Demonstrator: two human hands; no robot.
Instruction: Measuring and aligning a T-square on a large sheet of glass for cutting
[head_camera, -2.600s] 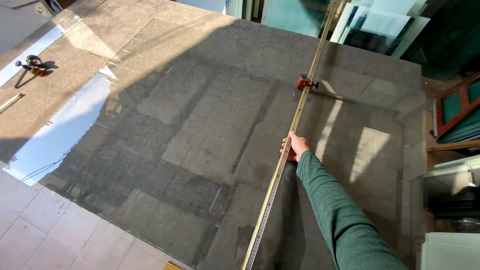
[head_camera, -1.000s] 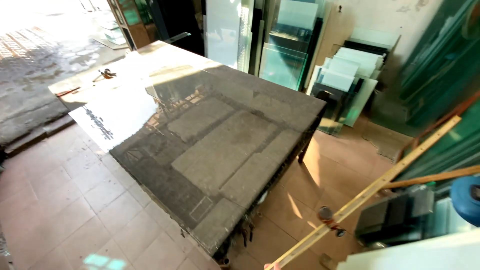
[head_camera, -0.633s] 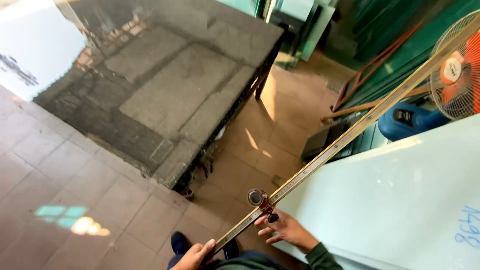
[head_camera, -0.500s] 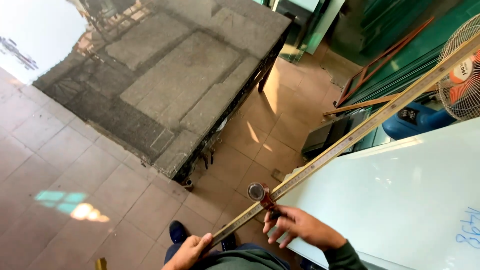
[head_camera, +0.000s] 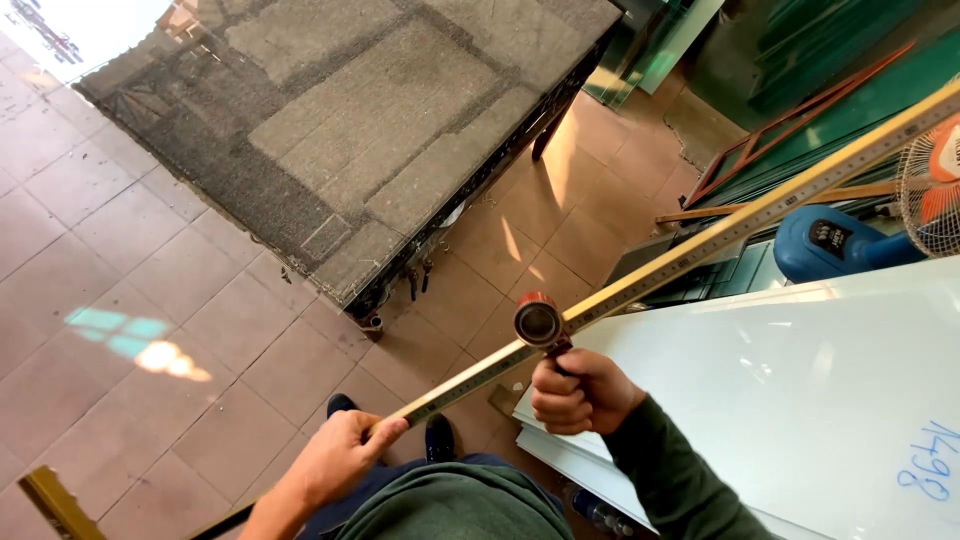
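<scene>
Left hand: left hand (head_camera: 335, 458), fingers pinched on the near end of the rule, thumb on top
Right hand: right hand (head_camera: 578, 390), fisted around a short grip under the cutter head
Thing held: long, flat, yellow-brass measuring rule (head_camera: 740, 222) with fine graduations, running from the left hand up to the far right edge, in the air above the floor
Cutter head: round red and metal cutter head (head_camera: 539, 320) on the rule, just above the right fist
Handling: judged stiff but whippy over its length, light, smooth-edged; best held at two spaced points, as here, one beside the head
Nearby: large white glass sheet (head_camera: 800, 400) leaning right of the hands; grey carpeted worktable (head_camera: 330, 130) beyond; terracotta tiled floor (head_camera: 150, 300); blue motor casing (head_camera: 840, 245); orange fan (head_camera: 935, 180)
</scene>
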